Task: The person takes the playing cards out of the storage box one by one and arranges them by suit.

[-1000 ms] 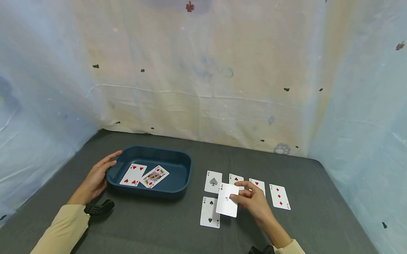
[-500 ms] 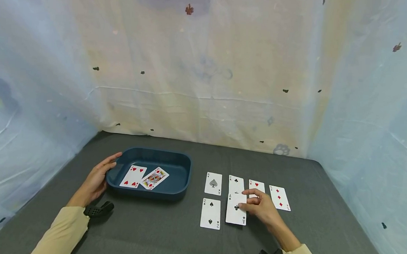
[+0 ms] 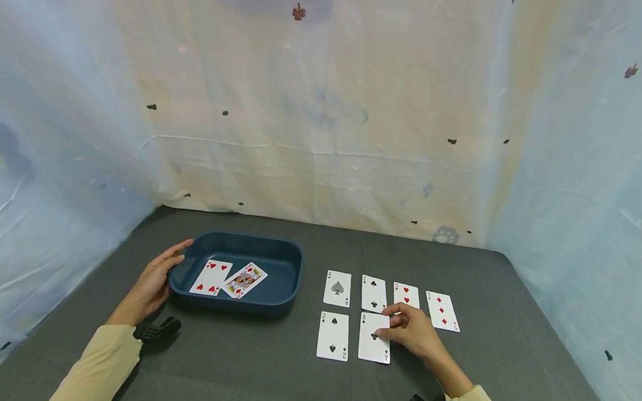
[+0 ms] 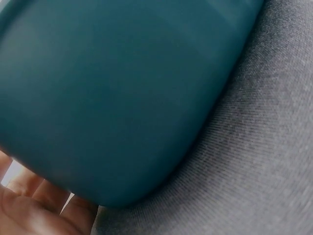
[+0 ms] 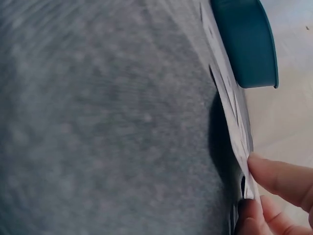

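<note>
My right hand (image 3: 389,330) pinches the right edge of the ace of clubs (image 3: 372,346), which lies on the grey table just right of the two of spades (image 3: 332,343). In the right wrist view the ace of clubs (image 5: 234,122) shows edge-on, one side slightly raised, with my fingertips (image 5: 279,178) on it. My left hand (image 3: 174,255) rests with straight fingers against the left wall of the dark blue tray (image 3: 292,265). That tray (image 4: 112,93) fills the left wrist view.
A back row holds the ace of spades (image 3: 337,288), two of clubs (image 3: 373,294), a hearts card (image 3: 406,294) and three of diamonds (image 3: 441,311). A hearts card (image 3: 210,277) and a face card (image 3: 244,280) lie in the tray. Cloth walls enclose the table.
My right hand carried the ace of clubs from over the back row down to the table beside the two of spades. The left hand stayed at the tray.
</note>
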A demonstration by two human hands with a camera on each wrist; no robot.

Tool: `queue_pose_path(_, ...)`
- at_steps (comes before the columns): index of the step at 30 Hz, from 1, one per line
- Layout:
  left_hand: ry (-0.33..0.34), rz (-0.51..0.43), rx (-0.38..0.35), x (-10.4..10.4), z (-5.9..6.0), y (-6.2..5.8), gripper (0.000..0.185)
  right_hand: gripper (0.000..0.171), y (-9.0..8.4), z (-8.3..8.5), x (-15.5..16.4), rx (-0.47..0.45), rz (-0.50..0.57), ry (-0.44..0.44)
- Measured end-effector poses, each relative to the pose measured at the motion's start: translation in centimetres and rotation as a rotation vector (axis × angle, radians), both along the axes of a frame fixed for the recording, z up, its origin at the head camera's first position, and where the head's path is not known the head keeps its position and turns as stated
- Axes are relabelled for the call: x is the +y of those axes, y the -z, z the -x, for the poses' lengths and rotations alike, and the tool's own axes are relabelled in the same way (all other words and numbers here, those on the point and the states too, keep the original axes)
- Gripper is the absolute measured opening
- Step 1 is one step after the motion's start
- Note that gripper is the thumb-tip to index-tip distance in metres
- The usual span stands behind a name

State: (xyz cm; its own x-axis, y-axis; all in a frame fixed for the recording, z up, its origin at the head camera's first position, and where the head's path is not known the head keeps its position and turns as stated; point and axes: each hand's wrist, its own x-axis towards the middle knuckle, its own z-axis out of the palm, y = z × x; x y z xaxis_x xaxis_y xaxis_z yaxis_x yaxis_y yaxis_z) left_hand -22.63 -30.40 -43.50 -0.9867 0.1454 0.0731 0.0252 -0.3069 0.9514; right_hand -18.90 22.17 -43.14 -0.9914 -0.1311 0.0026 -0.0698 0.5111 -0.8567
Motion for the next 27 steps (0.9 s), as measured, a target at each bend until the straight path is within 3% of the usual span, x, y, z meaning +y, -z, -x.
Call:
queue_pose_path(6,-0.002,0.001,0.001,0.0,0.0,0.0,0.048,0.037,0.0,0.0,-0.2,0.045,-0.106,0.039)
queue_pose_path(14,0.002,-0.007,-0.015,0.0,0.0,0.0,0.049,0.036,0.0,0.0,-0.3,0.028,-0.125,0.064)
queue_pose_path(19,-0.013,0.014,-0.023,0.0,0.0,0.0,0.048,0.034,-0.2,0.0,-0.3,0.021,-0.102,0.076)
queue_pose_path(27,-0.022,0.035,-0.03,0.0,0.0,-0.1,0.049,0.035,-1.3,0.1,-0.6,-0.011,0.039,0.065)
